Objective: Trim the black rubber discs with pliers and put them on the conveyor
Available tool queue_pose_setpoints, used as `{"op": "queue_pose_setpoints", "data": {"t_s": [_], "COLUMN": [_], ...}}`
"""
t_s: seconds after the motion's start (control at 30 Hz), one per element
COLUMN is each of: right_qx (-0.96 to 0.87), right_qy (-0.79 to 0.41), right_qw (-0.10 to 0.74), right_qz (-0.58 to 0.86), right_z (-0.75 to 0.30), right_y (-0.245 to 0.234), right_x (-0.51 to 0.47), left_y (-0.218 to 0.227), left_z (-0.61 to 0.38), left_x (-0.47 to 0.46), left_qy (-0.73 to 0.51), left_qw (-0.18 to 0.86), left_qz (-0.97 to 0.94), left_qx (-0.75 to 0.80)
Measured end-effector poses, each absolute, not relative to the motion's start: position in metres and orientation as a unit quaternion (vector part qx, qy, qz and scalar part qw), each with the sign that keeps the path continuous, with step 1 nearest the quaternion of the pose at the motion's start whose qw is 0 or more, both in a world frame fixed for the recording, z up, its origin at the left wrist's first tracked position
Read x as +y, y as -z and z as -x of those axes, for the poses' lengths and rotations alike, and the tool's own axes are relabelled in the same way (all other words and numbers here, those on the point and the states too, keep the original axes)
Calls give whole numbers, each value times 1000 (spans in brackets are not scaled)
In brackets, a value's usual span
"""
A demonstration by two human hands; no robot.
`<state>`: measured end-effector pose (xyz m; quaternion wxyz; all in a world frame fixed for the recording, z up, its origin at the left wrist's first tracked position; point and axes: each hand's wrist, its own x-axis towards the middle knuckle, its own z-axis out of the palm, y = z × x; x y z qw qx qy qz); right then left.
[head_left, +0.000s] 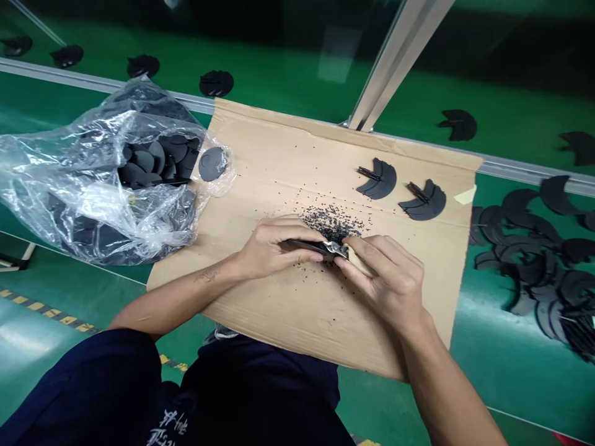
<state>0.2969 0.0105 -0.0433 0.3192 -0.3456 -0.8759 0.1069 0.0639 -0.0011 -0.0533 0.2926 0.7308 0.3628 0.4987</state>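
My left hand point(269, 248) is closed around a flat black part point(307, 246), held edge-on over a sheet of cardboard point(288, 161). My right hand point(388, 279) grips a small tool with a pale handle point(359, 259); its metal tip point(335, 249) touches the part's edge. Black shavings point(330, 222) lie scattered just beyond my hands. Two fan-shaped stacks of black parts point(379, 179) point(425, 201) rest on the cardboard's far right.
A clear plastic bag point(93, 179) full of black round parts sits at the left. A heap of black crescent pieces point(534, 248) lies on the green surface at the right. A metal rail point(400, 56) and more black parts point(216, 83) are behind.
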Motion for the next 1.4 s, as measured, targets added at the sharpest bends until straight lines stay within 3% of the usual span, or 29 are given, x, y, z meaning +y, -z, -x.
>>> {"op": "queue_pose_setpoints", "data": {"t_s": [0.37,0.6,0.7,0.93,1.07,1.2,1.4], "right_qx": [-870,-769,-753,-863,-864,-813,-852], "right_qy": [-27,-301,-350,-70,-134,-201,-104], "right_qw": [294,371,388,403,412,454,351], "right_qz": [394,425,399,298,258,304,374], "right_z": [-295,-282,-276,-282,-281,-286,-299], "right_y": [50,43,41,41,39,39,44], "right_x": [14,5,-2,-3,-9,-3,18], "left_y": [57,49,49,53,56,57,51], "left_z": [-63,-68,-71,-64,-65,-62,-61], "left_x": [2,-5,-7,-3,-5,-2,-3], "left_qy": [-479,-497,-496,-399,-337,-410,-471], "left_qw": [223,257,248,108,45,175,303], "left_qz": [-754,-716,-733,-841,-858,-812,-743], "left_qx": [390,417,393,351,386,376,366]}}
